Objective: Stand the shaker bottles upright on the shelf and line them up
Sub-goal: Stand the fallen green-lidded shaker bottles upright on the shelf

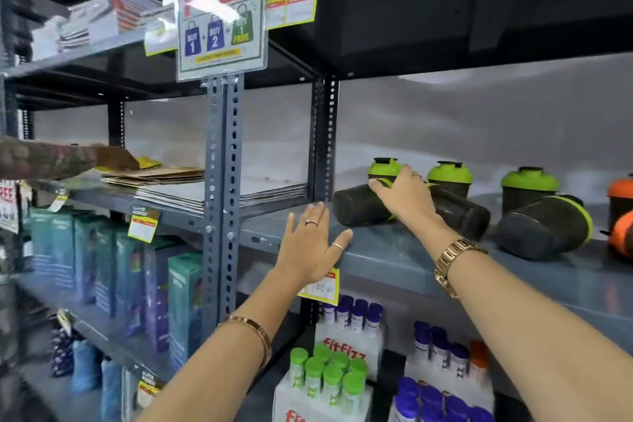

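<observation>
Both forearms reach up from the bottom of the frame toward a grey metal shelf (394, 250). Left hand (313, 247) is spread flat and wide, fingers apart, palm against the shelf's front lip just above a yellow price tag (322, 288); it holds nothing. It wears 2 rings, and a thin bangle (253, 327) circles the wrist.

Right hand (404, 197), with a gold watch (452, 260) on its wrist, lies palm down over a dark shaker bottle (359, 205) that is on its side on the shelf, base pointing left. The fingers curve loosely over the bottle near its green lid and touch it, but whether they have actually closed around it I cannot tell.

Behind that hand 3 green-lidded shakers stand upright along the back: the first (383, 168) directly beyond the fingertips, the second (449, 176) and the third (529, 185) further right. 2 more dark bottles lie tipped over, one (462, 212) just right of the wrist and another (544, 226) beyond it with its base toward the camera. An orange-lidded shaker (621, 195) sits at the far right edge, partly cut off.
</observation>
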Action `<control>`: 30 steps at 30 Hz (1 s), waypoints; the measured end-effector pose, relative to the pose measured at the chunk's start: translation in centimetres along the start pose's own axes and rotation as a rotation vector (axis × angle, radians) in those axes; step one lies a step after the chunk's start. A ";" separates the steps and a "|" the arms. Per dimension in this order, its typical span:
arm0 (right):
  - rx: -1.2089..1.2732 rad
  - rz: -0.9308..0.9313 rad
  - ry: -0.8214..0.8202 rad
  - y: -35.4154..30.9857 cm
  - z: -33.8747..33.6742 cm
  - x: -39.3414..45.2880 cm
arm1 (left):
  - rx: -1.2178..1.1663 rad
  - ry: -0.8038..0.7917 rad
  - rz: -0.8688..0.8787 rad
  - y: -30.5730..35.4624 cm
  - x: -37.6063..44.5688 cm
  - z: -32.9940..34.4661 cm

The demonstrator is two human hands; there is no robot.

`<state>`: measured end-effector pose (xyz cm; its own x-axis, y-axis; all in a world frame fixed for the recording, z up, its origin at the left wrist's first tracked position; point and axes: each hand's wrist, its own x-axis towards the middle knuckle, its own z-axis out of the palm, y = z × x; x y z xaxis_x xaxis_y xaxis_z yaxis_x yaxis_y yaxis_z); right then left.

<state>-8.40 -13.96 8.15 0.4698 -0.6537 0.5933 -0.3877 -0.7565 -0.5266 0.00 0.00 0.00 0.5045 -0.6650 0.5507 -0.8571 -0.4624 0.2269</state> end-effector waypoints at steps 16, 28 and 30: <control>0.216 0.272 -0.316 -0.5 1.8 3.6 | 0.061 0.068 0.113 -1.1 0.9 0.5; 0.384 0.375 -0.415 -0.2 1.1 3.7 | 0.056 0.047 0.101 -1.1 0.9 0.7; 0.400 0.350 -0.383 -0.1 1.2 3.7 | 0.055 0.048 0.101 -1.1 0.8 0.7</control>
<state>-5.63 -16.31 9.69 0.6475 -0.7516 0.1258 -0.2786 -0.3871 -0.8789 1.45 -0.42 -0.35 0.4087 -0.6817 0.6068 -0.8959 -0.4264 0.1244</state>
